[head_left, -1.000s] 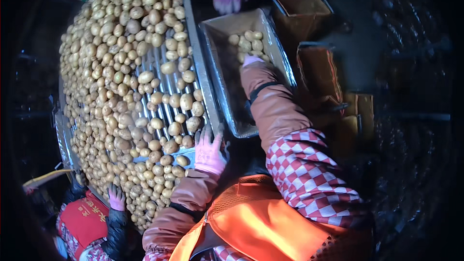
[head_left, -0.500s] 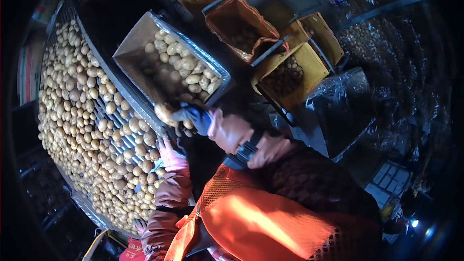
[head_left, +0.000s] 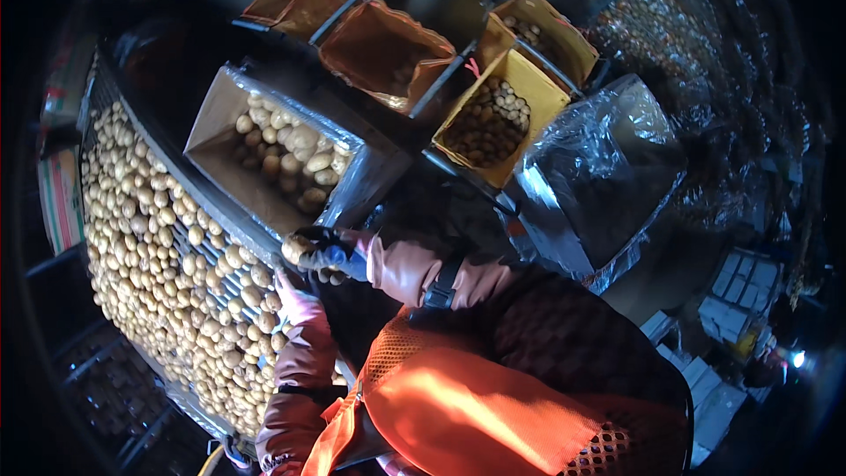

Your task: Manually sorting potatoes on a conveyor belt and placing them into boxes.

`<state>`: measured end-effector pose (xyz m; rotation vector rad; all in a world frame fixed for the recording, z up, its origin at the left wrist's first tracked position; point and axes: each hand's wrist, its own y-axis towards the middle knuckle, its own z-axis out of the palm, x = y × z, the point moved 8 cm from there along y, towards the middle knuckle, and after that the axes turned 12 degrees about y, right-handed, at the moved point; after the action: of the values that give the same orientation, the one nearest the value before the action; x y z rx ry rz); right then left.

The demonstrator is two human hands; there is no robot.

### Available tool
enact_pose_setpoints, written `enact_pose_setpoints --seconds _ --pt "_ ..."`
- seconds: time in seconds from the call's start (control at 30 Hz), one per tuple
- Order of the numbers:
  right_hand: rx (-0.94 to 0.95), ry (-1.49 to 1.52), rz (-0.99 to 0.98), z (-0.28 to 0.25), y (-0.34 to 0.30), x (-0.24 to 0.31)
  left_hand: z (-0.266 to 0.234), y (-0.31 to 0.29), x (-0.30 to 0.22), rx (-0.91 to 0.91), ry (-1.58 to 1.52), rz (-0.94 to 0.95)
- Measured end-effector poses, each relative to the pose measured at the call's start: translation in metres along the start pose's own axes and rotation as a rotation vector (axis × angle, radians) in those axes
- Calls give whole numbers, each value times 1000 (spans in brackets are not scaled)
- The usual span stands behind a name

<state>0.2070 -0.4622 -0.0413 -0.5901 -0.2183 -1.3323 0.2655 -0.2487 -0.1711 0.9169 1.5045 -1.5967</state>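
My right hand, in a dark blue glove, is closed around a potato just beyond the near corner of a plastic-lined cardboard box. Below its fingers more potatoes show, partly hidden in shadow. My left hand, in a pink glove, lies at the edge of a slatted sorting table, beside potatoes. Its fingers look stretched out along the edge, overexposed by the light, and nothing shows in them. The box holds a heap of larger potatoes.
Orange-brown bags hang open on metal frames at the back. A yellow container holds small potatoes. A cardboard box lined with clear plastic stands to the right. Farther right are stacked white packs and a bright lamp.
The view has shifted, so the boxes and bags sit elsewhere in the picture. My right hand, still gripping the potato, is now lower and closer to my left hand at the table edge.
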Motion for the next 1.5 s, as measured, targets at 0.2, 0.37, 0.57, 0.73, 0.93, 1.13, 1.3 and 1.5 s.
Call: enact_pose_setpoints --seconds 0.2,0.37,0.57,0.73,0.93,1.13,1.3,1.5 --pt "75 45 21 -15 -19 4 -5 2 -4 -36 -39 -135" --pt "91 332 -22 -57 -17 -11 -13 -8 -17 -123 393 69" --pt "36 252 -19 -74 -26 3 -17 -24 -23 -160 709 189" --pt "25 193 -2 -78 -22 7 -14 -28 -26 -157 845 238" --pt "15 110 39 -75 -18 7 -7 -23 -29 -136 987 291" --pt "4 15 81 -96 -3 -5 -3 -22 -34 -123 1119 343" --pt "-43 -17 8 -76 -35 55 -5 -23 -34 -108 1242 362" --pt "-159 59 20 -91 -59 70 24 -45 -61 -98 1309 386"
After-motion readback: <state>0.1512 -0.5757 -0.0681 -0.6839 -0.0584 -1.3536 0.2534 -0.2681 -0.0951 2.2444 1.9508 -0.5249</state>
